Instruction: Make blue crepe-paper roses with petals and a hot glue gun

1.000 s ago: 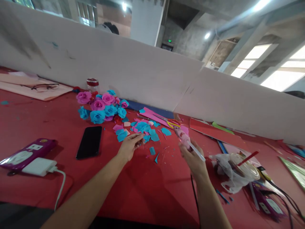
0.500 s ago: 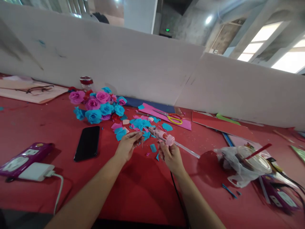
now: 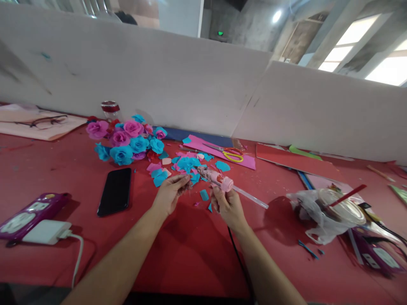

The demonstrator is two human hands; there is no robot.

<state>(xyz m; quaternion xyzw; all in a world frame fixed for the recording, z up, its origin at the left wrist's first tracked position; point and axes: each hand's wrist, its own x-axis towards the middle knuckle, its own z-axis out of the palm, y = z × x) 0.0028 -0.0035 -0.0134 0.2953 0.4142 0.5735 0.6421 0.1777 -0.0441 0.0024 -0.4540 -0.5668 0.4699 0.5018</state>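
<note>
Well, glue gun (image 3: 213, 176): likely light, stiff, hot-nosed; hold near end.
Right hand (image 3: 228, 205): grasping it there.
Left hand (image 3: 171, 190): seemingly pinching thin piece (image 3: 190, 186), too blurred to name.

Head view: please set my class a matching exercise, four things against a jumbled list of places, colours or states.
Things
1. Glue gun
2. Phone
3. Scissors
4. Paper flowers

Descriptions
A. On a pink sheet
B. Blue, pink and red
C. In the right hand's grip
D. Flat on the red table, screen dark

Pairs: 1-C, 2-D, 3-A, 4-B
</note>
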